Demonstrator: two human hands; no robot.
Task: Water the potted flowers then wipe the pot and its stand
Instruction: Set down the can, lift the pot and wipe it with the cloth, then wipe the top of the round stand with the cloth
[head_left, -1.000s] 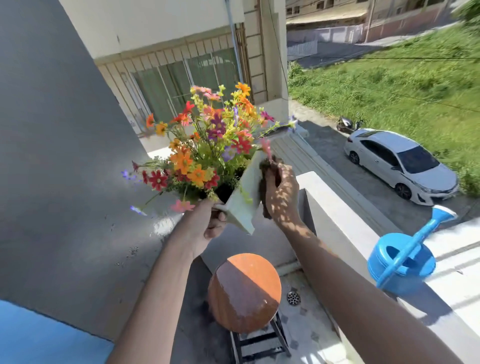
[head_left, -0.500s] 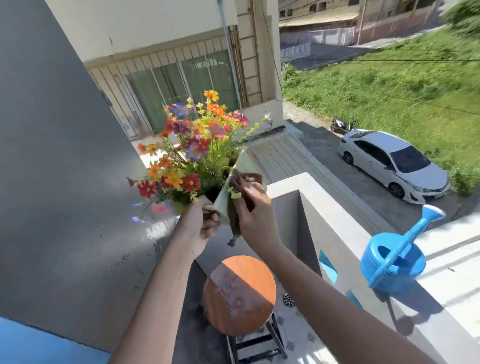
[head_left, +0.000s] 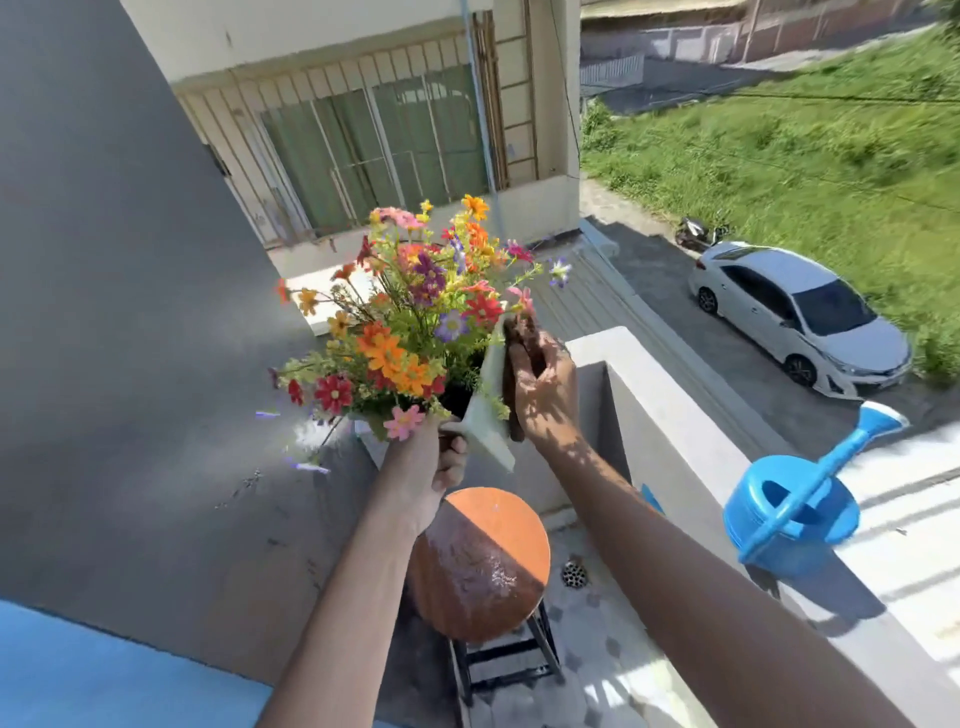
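Sliding back up the white pot (head_left: 488, 410), the right hand (head_left: 545, 395) presses a brown cloth (head_left: 519, 332) flat; the left hand (head_left: 436, 462), clenched on one corner, could let it tip.

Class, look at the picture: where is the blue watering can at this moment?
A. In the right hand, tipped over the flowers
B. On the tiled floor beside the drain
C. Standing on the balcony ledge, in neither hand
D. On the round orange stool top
C. The blue watering can stands on the ledge; the left hand holds the pot and the right hand presses a brown cloth to it.
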